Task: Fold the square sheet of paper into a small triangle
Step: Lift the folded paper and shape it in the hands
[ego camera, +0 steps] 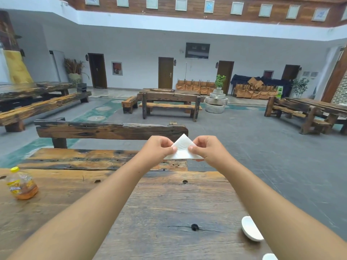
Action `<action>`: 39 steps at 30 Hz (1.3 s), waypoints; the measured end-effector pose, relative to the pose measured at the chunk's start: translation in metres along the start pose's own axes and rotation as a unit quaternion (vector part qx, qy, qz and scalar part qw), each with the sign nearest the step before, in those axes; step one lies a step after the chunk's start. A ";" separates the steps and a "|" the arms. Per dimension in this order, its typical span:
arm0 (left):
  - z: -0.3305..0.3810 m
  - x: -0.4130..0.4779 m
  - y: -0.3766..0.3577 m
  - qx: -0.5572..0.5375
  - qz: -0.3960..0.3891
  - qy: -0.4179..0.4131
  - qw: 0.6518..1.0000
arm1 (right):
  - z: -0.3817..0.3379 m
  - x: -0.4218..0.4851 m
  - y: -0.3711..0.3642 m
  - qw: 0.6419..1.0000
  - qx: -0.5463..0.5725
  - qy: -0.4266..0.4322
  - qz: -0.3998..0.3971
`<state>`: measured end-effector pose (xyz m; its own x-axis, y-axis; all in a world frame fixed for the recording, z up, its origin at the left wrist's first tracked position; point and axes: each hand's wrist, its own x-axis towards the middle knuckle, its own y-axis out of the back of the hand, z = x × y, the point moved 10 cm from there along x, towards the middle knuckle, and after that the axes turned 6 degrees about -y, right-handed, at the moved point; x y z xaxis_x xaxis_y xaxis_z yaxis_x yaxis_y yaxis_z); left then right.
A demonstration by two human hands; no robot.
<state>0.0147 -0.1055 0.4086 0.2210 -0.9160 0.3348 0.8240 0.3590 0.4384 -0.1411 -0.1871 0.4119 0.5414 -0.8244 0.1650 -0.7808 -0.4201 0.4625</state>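
Note:
A white sheet of paper (183,150), folded into a triangle with its apex pointing up, is held in the air above the far end of the wooden table (159,212). My left hand (159,148) pinches its left edge between thumb and fingers. My right hand (206,149) pinches its right edge the same way. Both arms reach straight out from the bottom of the view. The paper's lower corners stick out a little below my fingers.
A plastic bottle (21,184) with a yellow cap stands on the table's left side. A white bowl (250,229) sits near the right edge, partly behind my right forearm. A wooden bench (110,131) runs beyond the table. More benches and tables fill the hall.

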 end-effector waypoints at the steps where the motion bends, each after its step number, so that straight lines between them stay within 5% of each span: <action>1: -0.001 0.002 -0.010 -0.005 -0.008 0.002 1.000 | 0.009 0.000 0.005 1.000 0.006 -0.007 0.001; 22: -0.157 0.009 -0.254 -0.062 -0.104 0.207 0.971 | 0.310 -0.025 0.039 0.963 0.092 -0.254 -0.002; 39: -0.268 -0.014 -0.385 -0.066 -0.194 0.319 0.925 | 0.479 -0.048 0.039 0.925 -0.002 -0.378 -0.032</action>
<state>-0.1656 -0.2785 0.0112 0.1237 -0.9056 -0.4057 0.9530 -0.0056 0.3030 -0.3470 -0.3460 0.0050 0.2122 -0.8285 -0.5181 -0.7533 -0.4764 0.4533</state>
